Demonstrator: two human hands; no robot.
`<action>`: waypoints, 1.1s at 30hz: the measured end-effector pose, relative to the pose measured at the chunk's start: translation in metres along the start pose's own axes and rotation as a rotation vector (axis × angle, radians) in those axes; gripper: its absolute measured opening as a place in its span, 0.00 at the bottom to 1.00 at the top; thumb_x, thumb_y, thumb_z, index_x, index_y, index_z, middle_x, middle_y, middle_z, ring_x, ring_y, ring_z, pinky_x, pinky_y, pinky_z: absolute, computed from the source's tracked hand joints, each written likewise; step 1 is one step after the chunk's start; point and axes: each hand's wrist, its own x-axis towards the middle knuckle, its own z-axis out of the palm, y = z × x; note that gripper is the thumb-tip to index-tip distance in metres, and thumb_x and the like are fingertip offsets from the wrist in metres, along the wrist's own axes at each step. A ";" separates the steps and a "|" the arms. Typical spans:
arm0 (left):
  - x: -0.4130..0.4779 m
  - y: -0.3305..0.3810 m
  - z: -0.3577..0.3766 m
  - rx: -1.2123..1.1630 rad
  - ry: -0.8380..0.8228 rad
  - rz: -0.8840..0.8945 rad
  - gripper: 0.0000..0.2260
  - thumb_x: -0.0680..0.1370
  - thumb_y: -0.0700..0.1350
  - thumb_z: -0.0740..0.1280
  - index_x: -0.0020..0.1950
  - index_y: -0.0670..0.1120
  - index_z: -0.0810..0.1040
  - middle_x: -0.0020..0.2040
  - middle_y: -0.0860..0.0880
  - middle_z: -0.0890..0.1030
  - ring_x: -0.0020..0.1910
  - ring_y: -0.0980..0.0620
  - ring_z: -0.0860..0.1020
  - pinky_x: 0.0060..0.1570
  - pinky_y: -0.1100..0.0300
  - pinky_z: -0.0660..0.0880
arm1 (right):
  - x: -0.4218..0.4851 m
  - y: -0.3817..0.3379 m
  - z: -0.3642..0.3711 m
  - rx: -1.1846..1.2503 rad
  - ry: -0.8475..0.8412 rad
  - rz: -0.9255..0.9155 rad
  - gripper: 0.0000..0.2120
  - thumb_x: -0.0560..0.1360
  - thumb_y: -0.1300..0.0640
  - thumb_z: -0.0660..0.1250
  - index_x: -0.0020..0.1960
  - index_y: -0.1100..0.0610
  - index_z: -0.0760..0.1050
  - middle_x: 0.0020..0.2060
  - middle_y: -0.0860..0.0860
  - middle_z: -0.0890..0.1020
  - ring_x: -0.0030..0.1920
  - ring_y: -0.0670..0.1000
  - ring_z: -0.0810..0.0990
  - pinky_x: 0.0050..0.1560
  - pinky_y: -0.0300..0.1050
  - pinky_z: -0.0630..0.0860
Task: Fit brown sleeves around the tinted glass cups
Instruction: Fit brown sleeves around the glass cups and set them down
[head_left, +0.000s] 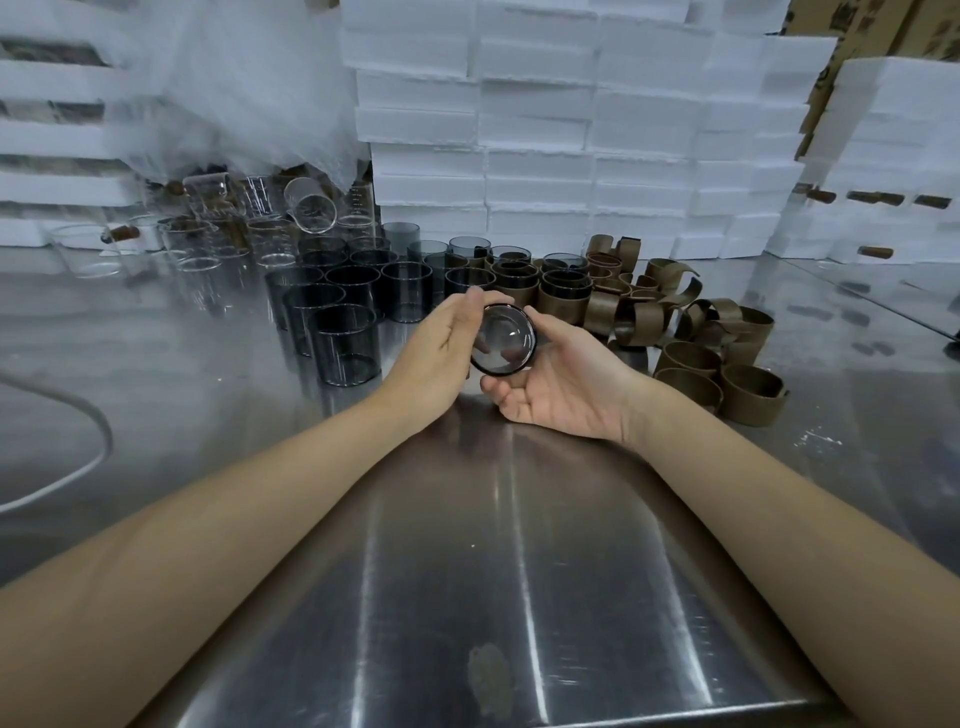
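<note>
I hold tinted cup just left of sleeve pile, left hand and right hand both curled round its wall; likely light, brittle, slippery glass, so grip wall, not rim

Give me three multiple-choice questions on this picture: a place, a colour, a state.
1. Where is the pile of loose brown band-shaped sleeves? A on the floor; B on the steel table, right of the hands; C in a drawer.
2. What colour are the stacked foam boxes behind? A white; B green; C red.
3. How is the dark tinted glass cup? A upright on the table; B broken; C held sideways off the table.
Answers: 1 B, they lie beyond the right hand; 2 A, the whole stack is white; 3 C, left hand and right hand grip it.
</note>
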 end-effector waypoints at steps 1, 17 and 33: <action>-0.001 0.001 0.000 -0.010 -0.016 -0.004 0.16 0.85 0.52 0.52 0.63 0.52 0.76 0.58 0.48 0.79 0.46 0.61 0.76 0.41 0.70 0.70 | 0.000 0.000 0.000 0.000 -0.002 0.002 0.24 0.79 0.41 0.55 0.58 0.62 0.71 0.40 0.59 0.79 0.36 0.53 0.79 0.35 0.41 0.78; -0.001 0.007 0.001 0.037 0.032 0.010 0.06 0.80 0.49 0.66 0.56 0.51 0.76 0.54 0.50 0.80 0.50 0.62 0.76 0.50 0.75 0.69 | -0.001 0.000 -0.002 0.077 -0.041 0.027 0.26 0.71 0.41 0.67 0.57 0.61 0.72 0.48 0.65 0.82 0.49 0.59 0.84 0.44 0.47 0.82; 0.000 0.004 -0.001 0.005 0.053 -0.010 0.17 0.70 0.50 0.77 0.55 0.50 0.79 0.47 0.58 0.81 0.45 0.66 0.79 0.46 0.75 0.71 | 0.000 0.001 0.000 0.007 -0.051 0.016 0.30 0.74 0.41 0.66 0.66 0.61 0.70 0.54 0.67 0.81 0.56 0.62 0.82 0.46 0.47 0.82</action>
